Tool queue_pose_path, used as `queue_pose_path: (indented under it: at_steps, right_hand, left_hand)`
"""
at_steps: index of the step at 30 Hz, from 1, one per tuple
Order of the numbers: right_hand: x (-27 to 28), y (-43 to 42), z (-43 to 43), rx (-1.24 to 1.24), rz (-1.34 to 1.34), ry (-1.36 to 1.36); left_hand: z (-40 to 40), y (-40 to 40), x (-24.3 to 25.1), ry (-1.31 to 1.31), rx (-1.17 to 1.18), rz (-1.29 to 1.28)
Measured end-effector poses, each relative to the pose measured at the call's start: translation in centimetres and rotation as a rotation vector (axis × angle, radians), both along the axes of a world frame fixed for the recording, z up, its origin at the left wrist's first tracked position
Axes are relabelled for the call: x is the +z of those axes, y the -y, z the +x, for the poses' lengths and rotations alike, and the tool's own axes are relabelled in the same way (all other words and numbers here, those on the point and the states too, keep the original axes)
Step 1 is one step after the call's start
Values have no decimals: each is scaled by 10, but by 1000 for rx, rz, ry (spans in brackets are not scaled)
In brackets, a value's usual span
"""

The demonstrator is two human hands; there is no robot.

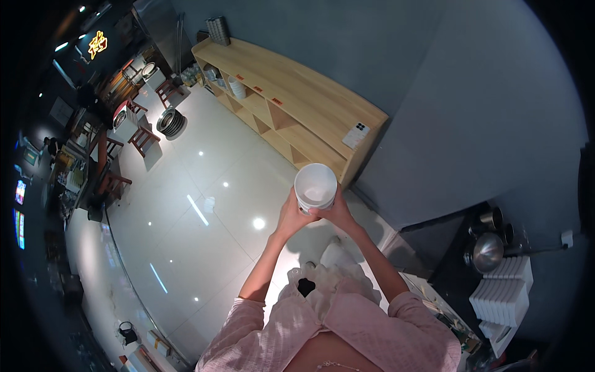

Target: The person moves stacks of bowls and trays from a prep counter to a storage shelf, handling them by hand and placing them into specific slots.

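Observation:
Both my hands are wrapped around a stack of white cups or small bowls [316,185], held out in front of my body. My left hand [294,215] grips its left side. On the right side, my right hand [338,211] closes around the same stack, its fingers meeting the left hand below the rim. The top cup faces up toward me, and nothing shows inside it. Beyond the hands stands a low wooden shelf unit [297,88], its near corner just past the stack. A mobile phone [356,135] lies on top of it.
White cups [237,87] stand stacked in one shelf compartment. Stacked dark round pieces [171,123] sit on the tiled floor [209,186] near wooden stools [143,138]. At right, white square dishes [499,297] and a metal bowl [487,253] rest on a dark counter beside the grey wall.

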State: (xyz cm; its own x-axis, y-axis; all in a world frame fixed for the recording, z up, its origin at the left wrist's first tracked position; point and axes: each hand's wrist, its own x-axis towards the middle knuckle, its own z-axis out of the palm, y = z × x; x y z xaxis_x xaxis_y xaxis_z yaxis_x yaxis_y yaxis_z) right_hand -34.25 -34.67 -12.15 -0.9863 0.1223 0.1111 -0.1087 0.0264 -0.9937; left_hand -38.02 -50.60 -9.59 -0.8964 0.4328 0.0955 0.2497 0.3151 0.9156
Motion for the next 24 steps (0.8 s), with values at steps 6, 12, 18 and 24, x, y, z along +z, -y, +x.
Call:
queue_pose_path:
  at_steps: [6, 12, 18, 24]
  right_hand:
    - [-7, 8, -113, 84, 7, 10]
    - [-15, 41, -230, 197, 149, -104]
    - [-15, 88, -339, 355, 100, -73]
    - [-28, 154, -447, 398, 147, -24]
  left_hand:
    - [-108, 15, -18, 12, 26, -46]
    - [-200, 52, -17, -13, 166, -28]
    - [-283, 96, -11, 42, 311, 20]
    - [-384, 166, -34, 83, 343, 27]
